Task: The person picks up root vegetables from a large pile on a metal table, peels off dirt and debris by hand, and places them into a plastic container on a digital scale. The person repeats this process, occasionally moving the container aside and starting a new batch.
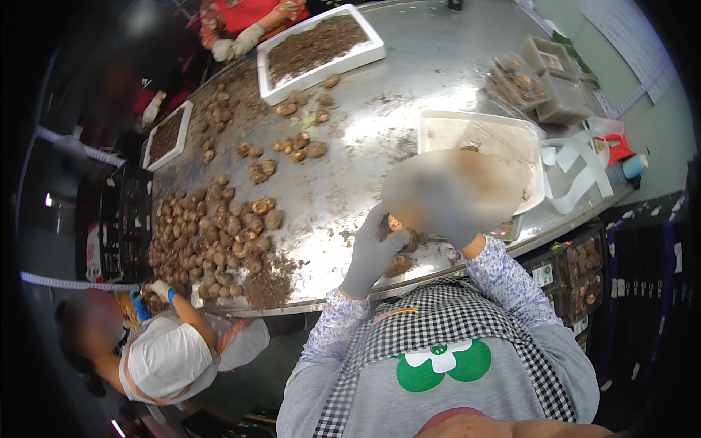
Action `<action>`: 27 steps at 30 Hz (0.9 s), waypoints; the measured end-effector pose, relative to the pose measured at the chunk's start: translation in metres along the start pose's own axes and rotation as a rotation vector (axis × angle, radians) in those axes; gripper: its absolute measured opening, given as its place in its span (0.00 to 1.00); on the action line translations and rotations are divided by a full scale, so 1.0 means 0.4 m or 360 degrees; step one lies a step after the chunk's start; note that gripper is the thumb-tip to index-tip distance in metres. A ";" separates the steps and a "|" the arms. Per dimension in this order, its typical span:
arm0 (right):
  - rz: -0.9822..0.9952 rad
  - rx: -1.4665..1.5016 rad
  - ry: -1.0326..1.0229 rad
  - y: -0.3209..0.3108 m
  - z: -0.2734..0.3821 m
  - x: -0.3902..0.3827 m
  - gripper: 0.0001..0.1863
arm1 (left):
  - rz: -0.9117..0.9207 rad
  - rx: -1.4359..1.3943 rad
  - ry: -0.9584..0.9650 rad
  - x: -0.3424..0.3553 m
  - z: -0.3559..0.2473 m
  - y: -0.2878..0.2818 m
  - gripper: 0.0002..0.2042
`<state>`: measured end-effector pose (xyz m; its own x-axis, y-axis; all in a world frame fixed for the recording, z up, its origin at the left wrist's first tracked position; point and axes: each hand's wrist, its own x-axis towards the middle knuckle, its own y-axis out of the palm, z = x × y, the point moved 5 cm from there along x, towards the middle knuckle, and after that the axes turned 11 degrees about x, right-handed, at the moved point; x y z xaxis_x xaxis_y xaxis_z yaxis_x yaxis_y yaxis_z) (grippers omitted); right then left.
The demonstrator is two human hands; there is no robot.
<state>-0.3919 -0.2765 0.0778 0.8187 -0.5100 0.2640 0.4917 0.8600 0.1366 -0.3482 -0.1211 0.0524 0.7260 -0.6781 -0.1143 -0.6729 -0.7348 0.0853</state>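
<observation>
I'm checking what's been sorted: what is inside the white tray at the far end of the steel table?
The white tray holds a layer of dark brown loose crumbly material, spread nearly edge to edge. Whatever lies under that layer is covered.
</observation>
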 end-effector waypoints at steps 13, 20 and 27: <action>0.0789 -0.0163 0.0210 0.239 0.036 -0.005 0.11 | -0.0367 0.0806 0.0173 -0.090 -0.009 -0.169 0.35; 0.0328 0.0012 0.0543 0.174 -0.115 0.015 0.11 | -0.0419 0.0837 0.0387 -0.083 0.004 -0.182 0.40; 0.0764 0.0012 0.0124 0.199 -0.036 -0.019 0.10 | -0.0261 0.0562 0.0406 -0.064 0.000 -0.153 0.43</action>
<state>-0.3548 -0.2044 0.0727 0.9725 -0.0552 0.2265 0.0511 0.9984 0.0239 -0.3254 -0.0587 0.0500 0.8086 -0.5682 0.1528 -0.5215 -0.8124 -0.2610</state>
